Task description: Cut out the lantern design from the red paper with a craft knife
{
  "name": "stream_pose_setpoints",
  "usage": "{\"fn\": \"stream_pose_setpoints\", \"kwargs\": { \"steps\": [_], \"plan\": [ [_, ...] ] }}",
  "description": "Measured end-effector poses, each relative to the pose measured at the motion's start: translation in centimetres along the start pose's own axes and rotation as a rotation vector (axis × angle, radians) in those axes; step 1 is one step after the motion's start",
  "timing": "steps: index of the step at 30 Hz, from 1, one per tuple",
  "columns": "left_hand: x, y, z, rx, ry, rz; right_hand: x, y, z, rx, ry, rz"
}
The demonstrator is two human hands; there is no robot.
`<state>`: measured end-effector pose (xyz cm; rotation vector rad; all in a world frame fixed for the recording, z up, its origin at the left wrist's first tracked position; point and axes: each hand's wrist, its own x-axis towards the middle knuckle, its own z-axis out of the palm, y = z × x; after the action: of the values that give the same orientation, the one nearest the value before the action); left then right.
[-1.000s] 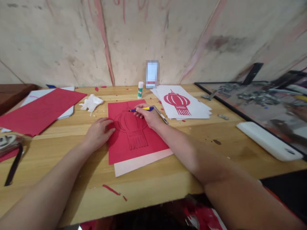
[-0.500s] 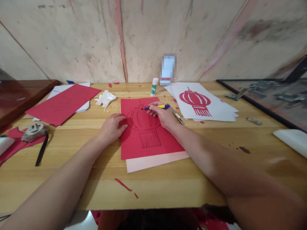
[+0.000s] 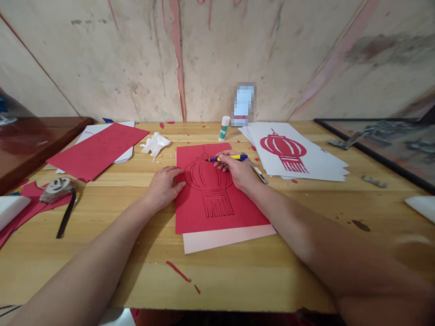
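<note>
A red paper sheet (image 3: 190, 217) lies on the table in front of me, bearing a lantern drawn in dark lines with a fringe below. Under it a pale sheet (image 3: 220, 240) sticks out at the near edge. My right hand (image 3: 238, 171) grips a blue and yellow pen (image 3: 215, 159), its tip at the top of the drawn lantern. With fingers stretched and thumb apart, my left hand (image 3: 165, 188) rests on the sheet's left edge. Partly behind my right hand lies a utility knife (image 3: 261, 174).
White sheets (image 3: 317, 163) with a red cut-out lantern (image 3: 283, 147) lie right. A glue stick (image 3: 224, 128) and a phone (image 3: 243, 104) stand at the back. Left are crumpled tissue (image 3: 155, 144), red paper (image 3: 98, 151) and a tape measure (image 3: 57, 190). Red scraps (image 3: 178, 271) lie near the front edge.
The whole view has shifted, so things appear slightly lower and further right. The pen tip stays near the top of the lantern drawing. My left hand keeps its place on the sheet's edge.
</note>
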<state>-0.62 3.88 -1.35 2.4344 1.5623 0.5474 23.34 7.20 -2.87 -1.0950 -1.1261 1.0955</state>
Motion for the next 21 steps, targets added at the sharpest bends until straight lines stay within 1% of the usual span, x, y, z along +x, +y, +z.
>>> {"fn": "stream_pose_setpoints", "kwargs": {
  "steps": [8, 10, 14, 17, 21],
  "plan": [
    [0.1, -0.3, 0.2, -0.027, 0.03, 0.029, 0.4, -0.4, -0.3, 0.03, 0.015, 0.073],
    [0.1, -0.3, 0.2, -0.036, 0.031, 0.042, 0.5, -0.9, -0.5, 0.038, 0.011, 0.054],
    [0.1, -0.2, 0.3, -0.048, 0.034, 0.041, 0.6, -1.3, -0.8, 0.016, -0.007, -0.034],
    [0.1, -0.3, 0.4, -0.05, 0.037, 0.041, 0.6, -0.9, -0.9, -0.06, -0.018, -0.089],
    [0.1, -0.4, 0.4, -0.039, 0.038, 0.039, 0.5, 0.1, -0.8, -0.106, -0.048, -0.105]
  ]
}}
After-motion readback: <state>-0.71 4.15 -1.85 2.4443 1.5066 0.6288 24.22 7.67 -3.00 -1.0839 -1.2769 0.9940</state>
